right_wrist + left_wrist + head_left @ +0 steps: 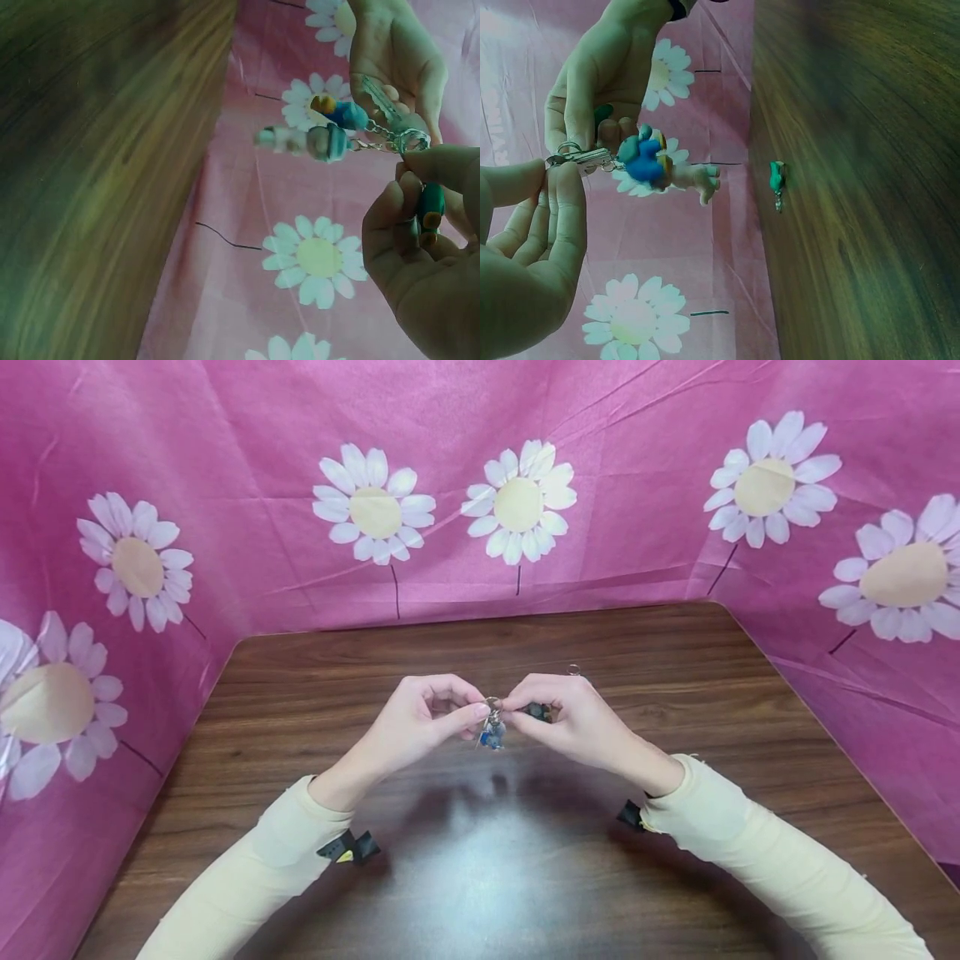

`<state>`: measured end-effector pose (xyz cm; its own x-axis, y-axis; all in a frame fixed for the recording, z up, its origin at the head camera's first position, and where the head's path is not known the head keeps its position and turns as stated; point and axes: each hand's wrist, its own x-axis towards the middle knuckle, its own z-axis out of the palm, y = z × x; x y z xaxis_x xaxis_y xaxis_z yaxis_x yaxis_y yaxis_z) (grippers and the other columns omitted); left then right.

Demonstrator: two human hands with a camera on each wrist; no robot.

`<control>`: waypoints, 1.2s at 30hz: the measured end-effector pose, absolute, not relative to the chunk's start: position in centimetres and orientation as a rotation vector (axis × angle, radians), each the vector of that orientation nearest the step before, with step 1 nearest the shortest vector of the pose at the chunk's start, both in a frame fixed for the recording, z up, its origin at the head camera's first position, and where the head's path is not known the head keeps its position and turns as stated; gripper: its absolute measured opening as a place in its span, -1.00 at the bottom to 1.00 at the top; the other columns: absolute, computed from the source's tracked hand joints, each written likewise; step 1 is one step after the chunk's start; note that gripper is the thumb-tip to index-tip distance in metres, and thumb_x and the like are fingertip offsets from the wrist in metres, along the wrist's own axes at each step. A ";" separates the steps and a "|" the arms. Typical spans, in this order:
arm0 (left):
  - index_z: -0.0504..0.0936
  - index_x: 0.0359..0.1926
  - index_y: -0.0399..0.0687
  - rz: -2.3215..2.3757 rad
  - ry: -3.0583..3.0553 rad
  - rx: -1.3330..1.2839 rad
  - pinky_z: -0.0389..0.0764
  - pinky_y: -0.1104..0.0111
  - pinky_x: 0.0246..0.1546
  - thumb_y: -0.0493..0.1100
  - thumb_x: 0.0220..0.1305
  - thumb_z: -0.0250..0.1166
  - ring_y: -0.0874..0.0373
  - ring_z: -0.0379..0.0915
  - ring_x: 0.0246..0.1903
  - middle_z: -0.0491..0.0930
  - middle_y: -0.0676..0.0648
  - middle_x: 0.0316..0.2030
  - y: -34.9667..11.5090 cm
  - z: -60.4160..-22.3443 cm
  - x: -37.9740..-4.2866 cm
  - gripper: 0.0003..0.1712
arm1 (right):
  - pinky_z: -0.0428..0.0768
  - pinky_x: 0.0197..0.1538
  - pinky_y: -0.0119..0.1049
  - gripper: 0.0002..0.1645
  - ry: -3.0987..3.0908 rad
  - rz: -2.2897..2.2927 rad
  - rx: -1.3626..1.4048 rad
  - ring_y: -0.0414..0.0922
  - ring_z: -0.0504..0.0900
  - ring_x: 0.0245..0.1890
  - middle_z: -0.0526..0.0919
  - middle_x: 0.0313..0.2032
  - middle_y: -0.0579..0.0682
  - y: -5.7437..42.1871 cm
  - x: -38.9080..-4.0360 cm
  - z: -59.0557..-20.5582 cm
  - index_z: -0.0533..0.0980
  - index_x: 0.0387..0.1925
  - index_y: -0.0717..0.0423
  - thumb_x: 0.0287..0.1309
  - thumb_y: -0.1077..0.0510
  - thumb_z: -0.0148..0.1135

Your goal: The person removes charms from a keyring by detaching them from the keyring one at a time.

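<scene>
Over the table, my left hand (412,718) and right hand (577,714) meet at a metal key ring (412,139), each pinching it between thumb and fingers. A silver key (381,97) hangs on the ring, with a blue-and-yellow charm (346,114) and a pale figurine with a teal part (300,142) on short chains. In the right wrist view, a green charm with an orange end (431,210) is tucked within the curled fingers of my right hand. The fingers partly hide the ring.
On the brown wooden table (322,860) lies another green charm (778,176) with a short chain, beyond the hands. A small ring (573,669) shows just behind the right hand. Pink cloth with daisies (450,410) surrounds the table's back and sides.
</scene>
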<state>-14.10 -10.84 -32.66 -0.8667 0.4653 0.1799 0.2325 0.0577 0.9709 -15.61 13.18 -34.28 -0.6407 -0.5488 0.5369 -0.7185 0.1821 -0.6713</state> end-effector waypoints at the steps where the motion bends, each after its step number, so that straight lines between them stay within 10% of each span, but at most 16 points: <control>1: 0.69 -0.19 -0.34 1.904 2.153 0.722 0.77 0.17 -0.33 -0.35 0.33 0.35 0.12 0.62 -0.47 0.68 -0.22 -0.41 -10.9 -32.7 -14.1 -0.91 | 0.41 -0.59 -0.37 -0.74 -2.259 1.411 1.252 -0.26 0.55 -0.43 0.76 -0.31 -0.05 13.2 -15.6 -34.2 0.75 -0.18 0.05 0.15 0.40 0.42; 13: 0.67 -0.18 -0.39 2.003 2.106 0.717 0.78 0.08 -0.30 -0.40 0.33 0.33 0.14 0.62 -0.46 0.64 -0.44 -0.35 -10.8 -32.9 -14.2 -0.91 | 0.64 -0.36 -0.33 -0.90 -2.565 1.688 0.931 -0.12 0.63 -0.36 0.74 -0.35 -0.05 12.7 -15.2 -34.0 0.72 -0.19 0.05 0.35 0.14 0.34; 36: 0.70 -0.18 -0.36 1.908 2.114 0.689 0.78 0.10 -0.30 -0.34 0.33 0.36 0.00 0.68 -0.38 0.70 -0.26 -0.35 -10.9 -33.0 -14.4 -0.89 | 0.49 -0.44 -0.41 -0.92 -2.528 1.221 1.431 -0.30 0.48 -0.48 0.60 -0.43 -0.28 13.5 -16.0 -32.6 0.69 -0.24 0.00 0.37 0.20 0.29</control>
